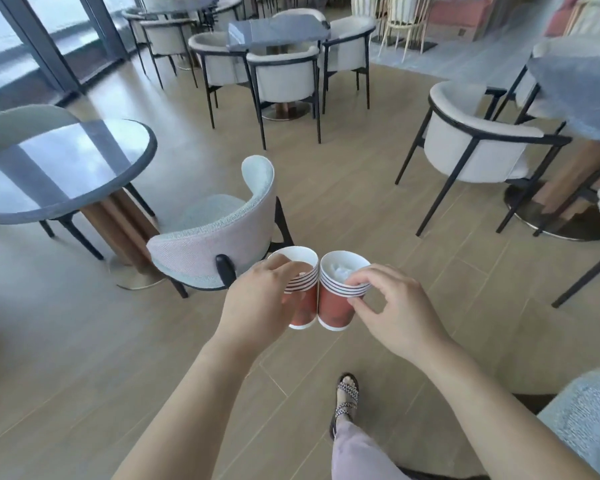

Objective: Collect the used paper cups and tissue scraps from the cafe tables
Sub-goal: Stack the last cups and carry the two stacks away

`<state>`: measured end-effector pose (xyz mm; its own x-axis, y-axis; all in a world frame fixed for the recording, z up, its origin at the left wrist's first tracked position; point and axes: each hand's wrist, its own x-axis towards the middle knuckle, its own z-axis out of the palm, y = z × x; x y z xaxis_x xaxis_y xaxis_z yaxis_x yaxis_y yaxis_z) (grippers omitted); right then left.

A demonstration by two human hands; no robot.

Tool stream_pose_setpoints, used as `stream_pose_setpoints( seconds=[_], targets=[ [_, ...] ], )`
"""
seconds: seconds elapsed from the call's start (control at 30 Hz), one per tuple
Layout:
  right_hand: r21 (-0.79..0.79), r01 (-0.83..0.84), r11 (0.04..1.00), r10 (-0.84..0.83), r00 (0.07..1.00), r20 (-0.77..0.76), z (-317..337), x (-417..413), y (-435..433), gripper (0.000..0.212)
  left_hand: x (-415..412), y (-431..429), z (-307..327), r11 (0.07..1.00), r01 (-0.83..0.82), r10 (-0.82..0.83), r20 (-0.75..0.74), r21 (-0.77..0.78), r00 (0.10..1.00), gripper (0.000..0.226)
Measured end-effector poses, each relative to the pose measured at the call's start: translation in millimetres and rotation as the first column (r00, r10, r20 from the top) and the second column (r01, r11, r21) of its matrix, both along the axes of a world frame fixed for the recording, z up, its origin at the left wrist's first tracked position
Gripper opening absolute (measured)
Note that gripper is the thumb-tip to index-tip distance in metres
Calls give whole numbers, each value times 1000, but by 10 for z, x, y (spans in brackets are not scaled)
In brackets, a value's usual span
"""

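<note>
At far left, the round counter [63, 168] is standing bare. Your left hand [257, 303] is clenching its grip on a stack of red paper cups [300, 292]; your right hand [395, 313] is pinching the rim of a second stack [336, 299] holding crumpled tissue [340, 271]. The stacks are touching over the floor. Risk: the light rim pinch is letting the stack tilt, spilling tissue.

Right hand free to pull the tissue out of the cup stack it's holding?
Probably not. The right hand is itself pinching the rim of the right cup stack, where the tissue sits. The left hand holds the left cup stack, so neither is free.
</note>
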<state>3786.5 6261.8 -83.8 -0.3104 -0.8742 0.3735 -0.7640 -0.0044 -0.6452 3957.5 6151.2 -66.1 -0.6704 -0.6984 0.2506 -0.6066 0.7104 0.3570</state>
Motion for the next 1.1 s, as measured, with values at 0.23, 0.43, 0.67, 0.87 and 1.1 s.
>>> stream_pose_setpoints(
  seconds=[0.23,0.43,0.67,0.87,1.1],
  targets=[
    [42,57,997,-57,998,4,-13,-1205,-1084,21,-1299,-1242,-67,998,58,-57,-38,23,998,42],
    [68,128,989,-128,992,-4,72,-2250,-1909,18,-2415,-2123,-26,991,117,-115,-43,60,992,40],
    [104,172,980,-173,985,-1,30,-3205,-2882,19,-3411,-3166,-114,984,157,-155,-40,78,987,37],
    [108,192,975,-193,981,1,-53,-4052,-4095,18,-4310,-4419,-197,983,174,-172,-48,58,984,36],
    [69,229,971,-231,973,20,99,-5066,-5638,18,-5395,-6005,2,980,196,-195,-33,39,980,39]
  ],
)
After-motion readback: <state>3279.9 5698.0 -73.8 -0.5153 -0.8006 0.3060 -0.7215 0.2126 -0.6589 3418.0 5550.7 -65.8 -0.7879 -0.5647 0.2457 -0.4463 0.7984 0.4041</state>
